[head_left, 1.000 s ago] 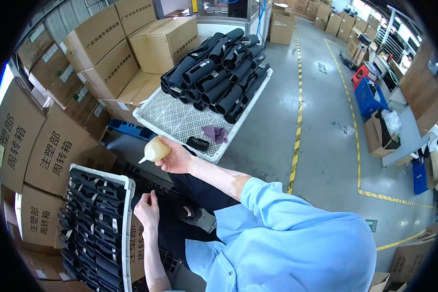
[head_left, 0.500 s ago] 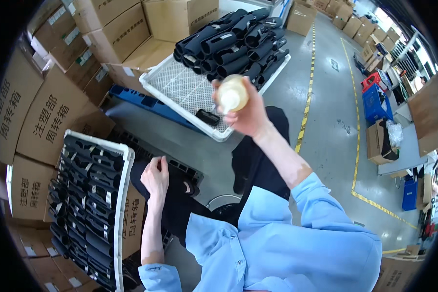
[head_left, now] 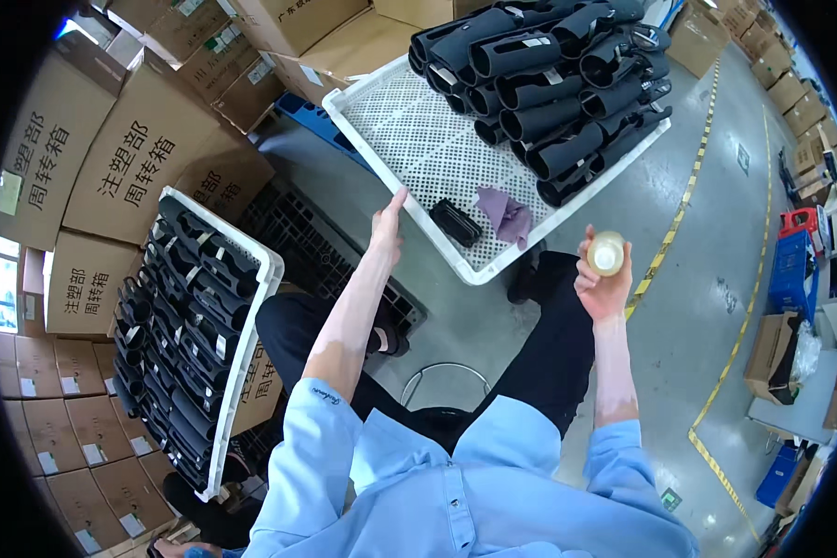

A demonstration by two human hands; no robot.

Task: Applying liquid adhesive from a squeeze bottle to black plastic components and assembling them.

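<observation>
Reaching up toward the middle of the frame, the left hand (head_left: pixel 386 228) is stretched flat with fingers extended, its tips at the near rim of a white perforated tray (head_left: pixel 409 139); whether it touches the rim cannot be told. The right hand (head_left: pixel 603 279), right of centre, is closed around a small pale bottle (head_left: pixel 606 253), held upright above the black-trousered knee and apart from the tray.

On the tray, a heap of black tubular plastic parts (head_left: pixel 549 74) fills the upper-right end, while a single black part (head_left: pixel 456 221) and a purple cloth (head_left: pixel 507 212) lie side by side near the lower corner; most of the mesh between is bare. At the left of the frame a second white tray (head_left: pixel 268 279) is packed with rows of similar black parts. Cardboard boxes (head_left: pixel 130 158) stack along the upper left.

Judging from this, one tray looks filled and a large heap remains unhandled; the lone part and cloth suggest work on single pieces is midway.
</observation>
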